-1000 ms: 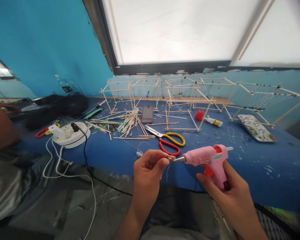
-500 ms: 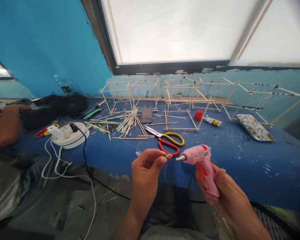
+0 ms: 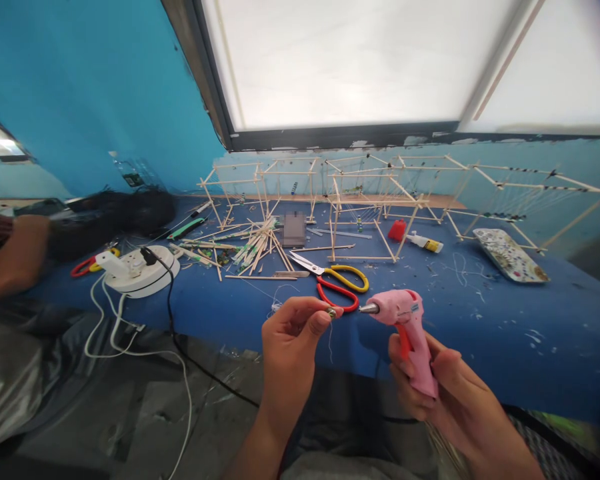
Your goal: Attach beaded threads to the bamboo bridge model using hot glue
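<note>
Between the thumb and fingertips of my left hand (image 3: 293,340) is a small dark, shiny bead (image 3: 332,312), with a thin white thread (image 3: 331,343) hanging below it. My right hand (image 3: 450,380) is wrapped round the handle of a pink hot glue gun (image 3: 403,310) with an orange trigger. Its metal nozzle points left toward the bead, a short gap apart. Just beyond my left hand, scissors (image 3: 337,280) with one red and one yellow handle lie part open on the blue table (image 3: 485,333).
Stick frames (image 3: 360,200) stand along the back. Loose sticks (image 3: 253,247) lie piled beside a grey box (image 3: 294,230). A glue bottle (image 3: 425,243), a red lump (image 3: 397,230) and a speckled tray (image 3: 511,255) are at right. At left are a white power strip (image 3: 140,270), cables and another person's arm (image 3: 13,257).
The glue gun has drawn back slightly to the right, widening the gap between its nozzle and the bead. My left hand has barely moved.
</note>
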A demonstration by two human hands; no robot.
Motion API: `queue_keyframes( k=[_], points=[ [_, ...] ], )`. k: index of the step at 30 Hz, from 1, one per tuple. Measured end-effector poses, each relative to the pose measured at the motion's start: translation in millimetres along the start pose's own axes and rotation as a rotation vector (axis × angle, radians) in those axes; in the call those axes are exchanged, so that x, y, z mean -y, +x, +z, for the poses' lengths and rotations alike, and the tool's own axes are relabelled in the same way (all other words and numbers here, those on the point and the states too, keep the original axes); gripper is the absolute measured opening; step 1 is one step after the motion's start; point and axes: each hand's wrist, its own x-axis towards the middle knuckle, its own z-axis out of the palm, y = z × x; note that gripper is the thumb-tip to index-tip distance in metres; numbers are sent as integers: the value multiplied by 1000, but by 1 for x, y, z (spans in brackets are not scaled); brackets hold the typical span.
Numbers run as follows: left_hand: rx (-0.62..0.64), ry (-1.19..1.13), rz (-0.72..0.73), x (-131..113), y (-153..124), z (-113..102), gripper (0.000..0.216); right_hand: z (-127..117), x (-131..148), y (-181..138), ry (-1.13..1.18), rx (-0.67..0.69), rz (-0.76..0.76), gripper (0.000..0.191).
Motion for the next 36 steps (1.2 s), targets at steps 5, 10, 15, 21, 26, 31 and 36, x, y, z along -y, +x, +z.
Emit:
queue_keyframes(
  k=[5, 10, 15, 21, 26, 31, 36],
  points=[
    [-15, 259, 140, -5, 12, -12, 10, -3, 7, -1, -14, -125, -58, 57],
    [49, 553, 357, -13, 33, -31, 7, -30, 18, 0, -199, -382, -188, 34],
    [100, 744, 503, -16, 46, -42, 8, -86, 31, 1, -856, -801, -189, 28],
    [111, 512, 266, -15, 44, -40, 7, -122, 48, 31, -1622, -908, 4, 34],
    [131, 254, 12, -11, 30, -23, 14, -102, 55, 54, -1831, -858, 156, 48],
    [87, 84, -102, -3, 13, -5, 20, -71, 45, 43, -2028, -1040, -59, 59],
    [52, -54, -142, 13, 7, 7, 24, -43, 22, 21, -1689, -906, -559, 41]
  ],
)
